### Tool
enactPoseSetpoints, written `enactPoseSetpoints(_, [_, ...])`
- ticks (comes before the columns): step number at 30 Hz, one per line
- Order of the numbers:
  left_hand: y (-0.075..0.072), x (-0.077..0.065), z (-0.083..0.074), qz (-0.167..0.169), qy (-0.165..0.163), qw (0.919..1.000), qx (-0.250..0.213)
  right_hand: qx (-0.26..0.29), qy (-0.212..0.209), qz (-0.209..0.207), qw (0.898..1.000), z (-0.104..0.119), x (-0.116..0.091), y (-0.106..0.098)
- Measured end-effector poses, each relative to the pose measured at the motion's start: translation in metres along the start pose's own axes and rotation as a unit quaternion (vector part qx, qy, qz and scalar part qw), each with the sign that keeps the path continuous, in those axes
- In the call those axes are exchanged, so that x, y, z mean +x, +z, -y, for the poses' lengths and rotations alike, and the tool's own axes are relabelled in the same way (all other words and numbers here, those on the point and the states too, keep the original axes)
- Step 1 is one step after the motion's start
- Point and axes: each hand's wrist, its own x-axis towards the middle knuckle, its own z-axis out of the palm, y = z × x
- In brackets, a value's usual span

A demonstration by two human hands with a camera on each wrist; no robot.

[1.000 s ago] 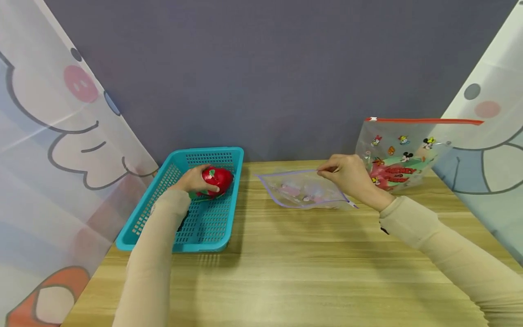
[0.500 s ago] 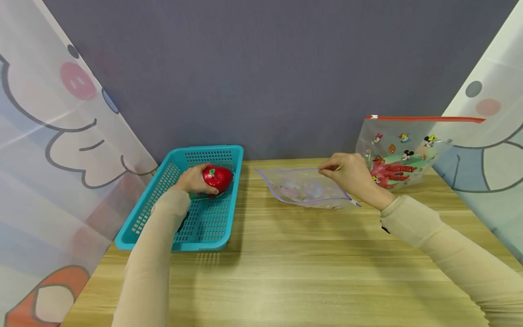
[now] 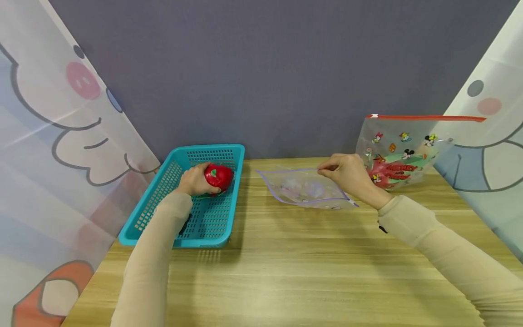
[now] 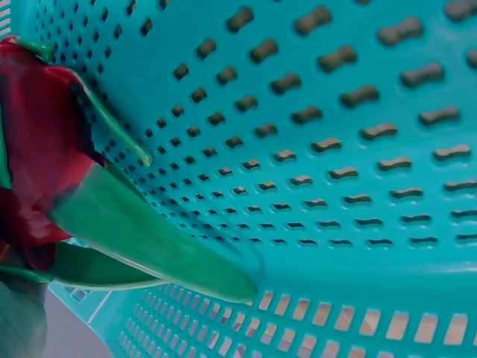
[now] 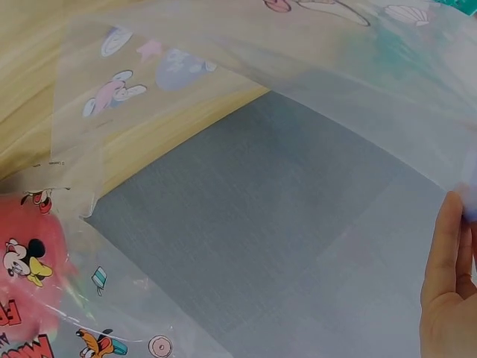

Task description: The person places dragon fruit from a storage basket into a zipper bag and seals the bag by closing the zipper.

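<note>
In the head view my left hand [image 3: 194,180] grips a red dragon fruit [image 3: 218,176] inside the blue-green basket [image 3: 234,200], near its far right corner. Long green scales [image 4: 156,235] stick out from the fruit in the left wrist view, close to the basket wall. My right hand [image 3: 347,173] pinches the back rim of a clear zip bag [image 3: 304,188] with a purple-edged mouth. The bag's mouth gapes, and cartoon prints show on it. In the right wrist view the fingers [image 5: 445,246] hold the film at the right edge.
A larger clear bag [image 3: 408,147] with a red slider zip stands upright behind the right hand, with a pinkish-red thing showing in its lower part. A grey wall [image 3: 282,81] rises behind the wooden table [image 3: 286,268]. Printed cloths [image 3: 81,150] hang at both sides.
Little differs. The dragon fruit has shifted slightly in the left hand, with less green showing below it. The right hand keeps its pinch on the purple-edged bag.
</note>
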Motion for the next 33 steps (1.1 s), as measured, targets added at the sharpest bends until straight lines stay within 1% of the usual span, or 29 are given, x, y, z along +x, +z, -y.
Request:
enactPoseSetpoints(5, [-0.003, -0.004, -0.001, -0.002, -0.008, 1.0, 0.004, 0.0, 0.004, 0.009, 1.0, -0.001, 0.0, 0.002])
enactPoseSetpoints(7, [-0.004, -0.005, -0.001, -0.008, -0.011, 0.9999, 0.002, -0.001, 0.003, 0.011, 1.0, -0.001, 0.0, 0.002])
enactPoseSetpoints(11, [-0.008, -0.006, -0.003, -0.026, -0.013, 0.9996, 0.0, -0.004, 0.002, 0.003, 1.0, -0.001, 0.001, 0.002])
enactPoseSetpoints(18, [-0.019, -0.007, -0.019, -0.035, -0.015, 0.9992, 0.008, -0.007, -0.001, -0.003, 1.0, -0.002, 0.003, 0.001])
enactPoseSetpoints(24, [-0.03, -0.014, -0.035, -0.032, -0.023, 0.999, 0.019, -0.015, 0.0, -0.003, 1.0, -0.003, 0.002, 0.001])
enactPoseSetpoints(30, [-0.042, -0.021, -0.046, -0.045, -0.036, 0.9976, 0.039, -0.015, -0.001, -0.002, 1.0, -0.004, 0.002, 0.002])
enactPoseSetpoints(33, [-0.051, -0.027, -0.052, -0.053, -0.035, 0.997, 0.044, -0.016, -0.002, -0.001, 1.0, -0.003, 0.003, 0.002])
